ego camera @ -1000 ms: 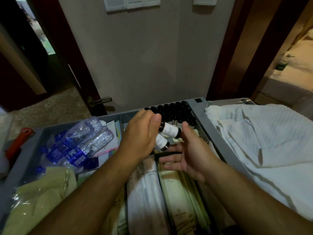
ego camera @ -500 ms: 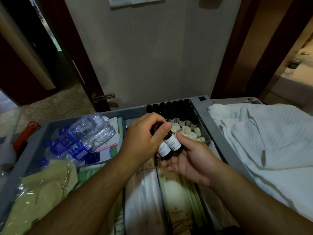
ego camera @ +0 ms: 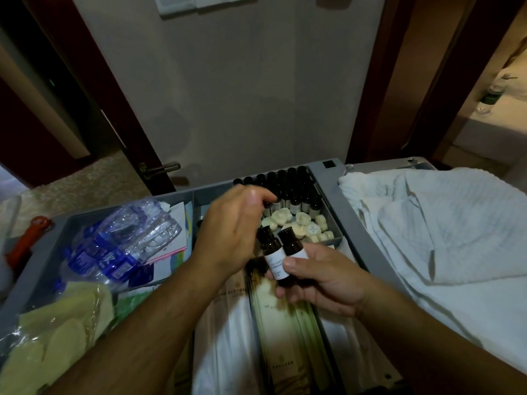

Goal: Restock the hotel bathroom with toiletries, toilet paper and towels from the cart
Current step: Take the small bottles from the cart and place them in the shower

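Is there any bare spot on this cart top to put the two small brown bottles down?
Only the grey ledge between the round cream soaps and the white towels is bare. The bin of plastic water bottles, the rows of dark bottles and the long packets are packed full.

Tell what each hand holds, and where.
Right hand grips two dark bottles by their labelled bodies; left hand, blurred over the tray, shows no clear hold.

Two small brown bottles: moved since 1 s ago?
Yes: the two small brown bottles shifted toward the person, away from the racked bottles, into the right hand.
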